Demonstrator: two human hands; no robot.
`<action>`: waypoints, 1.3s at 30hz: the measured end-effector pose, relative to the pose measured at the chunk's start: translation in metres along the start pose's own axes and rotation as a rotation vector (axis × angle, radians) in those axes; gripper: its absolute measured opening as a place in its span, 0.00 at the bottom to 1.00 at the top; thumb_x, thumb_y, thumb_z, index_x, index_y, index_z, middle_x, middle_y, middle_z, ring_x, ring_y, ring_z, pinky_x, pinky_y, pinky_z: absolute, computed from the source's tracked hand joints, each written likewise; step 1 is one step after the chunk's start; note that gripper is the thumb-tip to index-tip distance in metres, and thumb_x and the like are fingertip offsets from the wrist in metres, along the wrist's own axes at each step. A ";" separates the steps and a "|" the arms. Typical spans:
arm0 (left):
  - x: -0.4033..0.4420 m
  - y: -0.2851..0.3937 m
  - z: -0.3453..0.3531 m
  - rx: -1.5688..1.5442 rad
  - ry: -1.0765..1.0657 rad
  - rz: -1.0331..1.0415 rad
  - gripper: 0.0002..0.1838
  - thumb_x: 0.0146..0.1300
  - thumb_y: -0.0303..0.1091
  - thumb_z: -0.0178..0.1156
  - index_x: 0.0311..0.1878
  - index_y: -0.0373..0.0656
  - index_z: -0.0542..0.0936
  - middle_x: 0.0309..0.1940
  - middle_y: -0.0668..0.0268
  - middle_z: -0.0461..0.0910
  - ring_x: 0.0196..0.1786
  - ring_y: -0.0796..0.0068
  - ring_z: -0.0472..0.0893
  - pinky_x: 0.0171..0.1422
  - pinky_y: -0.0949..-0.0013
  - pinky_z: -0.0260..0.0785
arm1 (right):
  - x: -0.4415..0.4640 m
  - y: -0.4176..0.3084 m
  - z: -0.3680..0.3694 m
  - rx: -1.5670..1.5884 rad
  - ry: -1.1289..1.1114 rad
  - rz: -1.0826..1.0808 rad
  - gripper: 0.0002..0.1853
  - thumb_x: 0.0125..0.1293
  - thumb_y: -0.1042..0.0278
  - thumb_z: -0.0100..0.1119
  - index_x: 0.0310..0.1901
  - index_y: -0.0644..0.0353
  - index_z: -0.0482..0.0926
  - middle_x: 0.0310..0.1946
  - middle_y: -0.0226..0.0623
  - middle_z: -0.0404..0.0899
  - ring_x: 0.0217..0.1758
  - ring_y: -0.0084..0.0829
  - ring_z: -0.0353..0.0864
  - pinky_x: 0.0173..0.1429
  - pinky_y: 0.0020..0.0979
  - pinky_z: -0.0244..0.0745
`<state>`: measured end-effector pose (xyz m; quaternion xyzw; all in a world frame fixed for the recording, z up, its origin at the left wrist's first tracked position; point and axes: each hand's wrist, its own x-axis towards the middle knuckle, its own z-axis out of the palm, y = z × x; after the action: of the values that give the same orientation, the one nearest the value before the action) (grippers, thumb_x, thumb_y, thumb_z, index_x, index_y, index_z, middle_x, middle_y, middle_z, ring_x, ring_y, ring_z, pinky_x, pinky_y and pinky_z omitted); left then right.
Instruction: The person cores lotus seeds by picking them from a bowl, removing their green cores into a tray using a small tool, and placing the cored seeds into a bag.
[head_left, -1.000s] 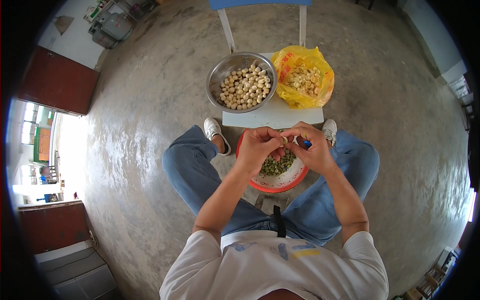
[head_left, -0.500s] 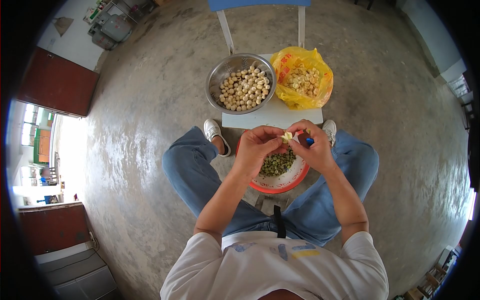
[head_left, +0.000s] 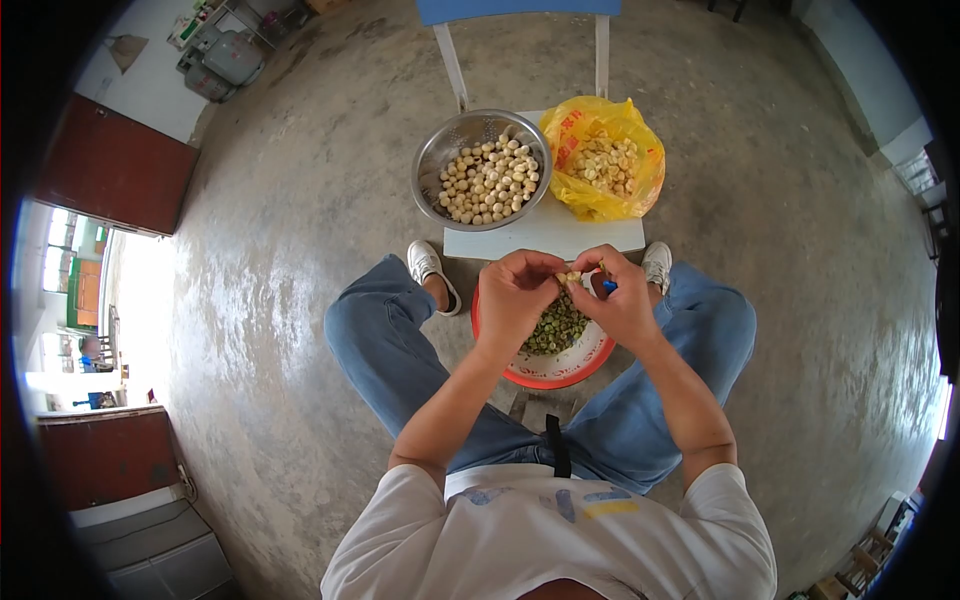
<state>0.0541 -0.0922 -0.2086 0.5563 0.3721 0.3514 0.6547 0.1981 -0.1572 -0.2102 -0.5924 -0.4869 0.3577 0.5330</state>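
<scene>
My left hand (head_left: 517, 300) and my right hand (head_left: 620, 303) meet over a red-rimmed white basin (head_left: 558, 376). Between their fingertips they pinch a small pale yellow piece (head_left: 568, 279). A blue object (head_left: 609, 287) shows at the right hand's fingers; its full shape is hidden. Small green pieces (head_left: 556, 328) lie in the basin. Beyond the hands a metal colander (head_left: 428, 188) holds round whitish pieces (head_left: 490, 180). Right of it, an open yellow plastic bag (head_left: 566, 190) contains pale yellow pieces (head_left: 606, 163).
The colander and bag stand on the white seat of a chair (head_left: 545, 236) with a blue backrest. My knees flank the basin on the concrete floor (head_left: 300, 190). Gas cylinders (head_left: 232, 58) stand at the far left. Reddish-brown doors (head_left: 118, 165) are at the left.
The pale piece between my fingertips has been turned and shows less brightly than half a second ago. Both hands stay over the basin, with small finger shifts.
</scene>
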 end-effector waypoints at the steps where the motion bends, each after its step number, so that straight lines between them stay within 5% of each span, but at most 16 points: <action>1: 0.000 0.000 0.000 0.101 0.012 0.050 0.11 0.51 0.14 0.58 0.39 0.32 0.78 0.35 0.64 0.81 0.38 0.80 0.80 0.44 0.80 0.73 | 0.000 0.004 0.002 0.004 0.019 0.015 0.11 0.52 0.74 0.65 0.37 0.60 0.76 0.27 0.24 0.76 0.22 0.11 0.62 0.24 0.17 0.59; 11: 0.000 0.002 0.008 0.177 0.109 0.155 0.09 0.53 0.14 0.57 0.39 0.31 0.78 0.34 0.65 0.80 0.37 0.81 0.80 0.42 0.80 0.72 | 0.004 0.002 0.006 0.009 0.048 0.078 0.10 0.56 0.72 0.65 0.39 0.64 0.79 0.28 0.26 0.81 0.28 0.11 0.72 0.28 0.16 0.62; 14: 0.001 -0.001 0.007 0.111 0.109 0.158 0.09 0.54 0.13 0.57 0.39 0.30 0.78 0.34 0.64 0.80 0.37 0.79 0.80 0.42 0.79 0.74 | 0.007 0.009 0.012 0.391 0.071 0.109 0.08 0.59 0.72 0.62 0.38 0.66 0.79 0.26 0.28 0.80 0.23 0.11 0.71 0.24 0.15 0.61; 17: 0.003 0.000 0.006 0.076 0.119 0.153 0.08 0.54 0.15 0.58 0.38 0.30 0.78 0.33 0.63 0.81 0.35 0.79 0.81 0.41 0.78 0.74 | 0.009 -0.002 0.001 0.515 -0.020 0.399 0.08 0.62 0.71 0.59 0.38 0.67 0.78 0.26 0.29 0.80 0.18 0.09 0.66 0.20 0.13 0.57; 23: 0.008 -0.001 0.001 0.078 0.084 0.131 0.07 0.55 0.13 0.58 0.38 0.28 0.77 0.33 0.60 0.80 0.37 0.75 0.82 0.45 0.74 0.77 | 0.014 -0.001 0.005 0.496 -0.035 0.390 0.08 0.64 0.67 0.57 0.38 0.64 0.78 0.24 0.30 0.79 0.15 0.08 0.60 0.16 0.15 0.51; 29: 0.004 0.012 0.002 -0.178 0.097 0.084 0.06 0.58 0.17 0.58 0.39 0.29 0.77 0.33 0.61 0.81 0.36 0.75 0.81 0.42 0.74 0.77 | 0.018 0.003 -0.004 0.949 -0.056 0.568 0.07 0.64 0.66 0.54 0.38 0.61 0.75 0.29 0.36 0.78 0.12 0.11 0.52 0.15 0.17 0.46; 32: 0.002 -0.012 -0.007 -0.105 0.145 0.038 0.07 0.59 0.21 0.59 0.40 0.31 0.78 0.32 0.62 0.81 0.35 0.76 0.80 0.41 0.74 0.75 | 0.030 0.001 -0.021 0.826 0.136 0.379 0.06 0.64 0.68 0.54 0.38 0.60 0.75 0.30 0.36 0.78 0.12 0.11 0.51 0.15 0.18 0.47; 34: -0.002 -0.054 -0.015 -0.027 0.125 0.024 0.09 0.57 0.24 0.61 0.41 0.33 0.79 0.31 0.63 0.81 0.33 0.78 0.79 0.40 0.76 0.72 | 0.051 0.002 -0.040 0.491 0.314 0.190 0.08 0.64 0.68 0.54 0.40 0.62 0.76 0.30 0.37 0.79 0.15 0.16 0.62 0.20 0.20 0.58; 36: 0.000 -0.092 -0.017 0.290 0.087 0.007 0.12 0.54 0.27 0.64 0.43 0.36 0.79 0.32 0.61 0.82 0.33 0.72 0.80 0.40 0.73 0.73 | 0.076 0.014 -0.046 0.053 0.546 -0.029 0.10 0.64 0.67 0.54 0.41 0.63 0.78 0.30 0.37 0.79 0.20 0.19 0.70 0.27 0.21 0.66; 39: 0.004 -0.196 -0.032 0.918 -0.058 0.230 0.18 0.49 0.33 0.67 0.44 0.39 0.80 0.33 0.59 0.82 0.35 0.60 0.81 0.42 0.66 0.73 | 0.097 0.025 -0.045 -0.311 0.463 -0.074 0.12 0.63 0.67 0.55 0.43 0.66 0.80 0.29 0.34 0.81 0.31 0.20 0.77 0.38 0.22 0.70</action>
<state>0.0369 -0.1000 -0.4066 0.8356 0.4063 0.2050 0.3078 0.2714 -0.0762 -0.2177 -0.7149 -0.4227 0.1142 0.5452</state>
